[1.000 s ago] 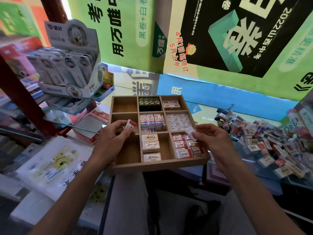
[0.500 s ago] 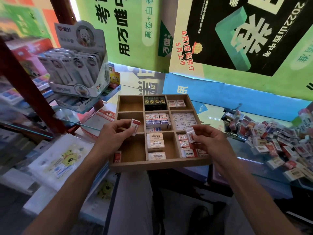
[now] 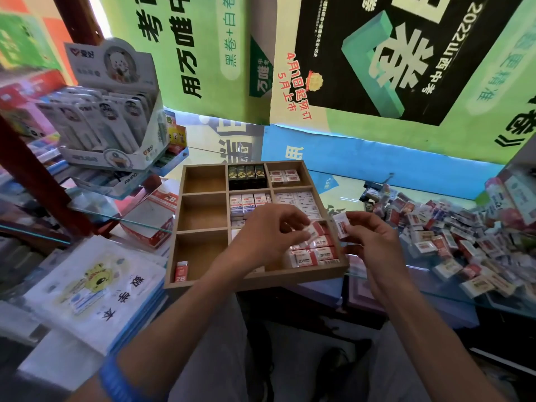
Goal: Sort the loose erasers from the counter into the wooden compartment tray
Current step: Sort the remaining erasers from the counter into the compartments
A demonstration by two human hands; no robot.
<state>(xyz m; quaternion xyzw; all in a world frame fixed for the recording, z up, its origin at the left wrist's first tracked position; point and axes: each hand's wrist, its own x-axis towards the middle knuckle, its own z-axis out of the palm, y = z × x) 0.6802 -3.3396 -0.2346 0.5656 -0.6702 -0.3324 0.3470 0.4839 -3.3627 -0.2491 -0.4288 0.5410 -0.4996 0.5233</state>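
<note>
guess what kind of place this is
Probably a stationery shop counter: a heap of small wrapped erasers on the glass counter, a white cardboard display box of carded goods, and green exam-paper posters behind.

Green posters (image 3: pixel 377 68) behind. Display box (image 3: pixel 113 111) of packaged items, possibly correction tapes, at left. White booklets (image 3: pixel 95 288) below it.

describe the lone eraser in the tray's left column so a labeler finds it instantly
Start at the wooden tray in the middle of the view and take its left column. The two farther cells are bare; in the nearest one, the red-and-white 2B eraser stands against the left wall. It is the only eraser in that column.
</note>
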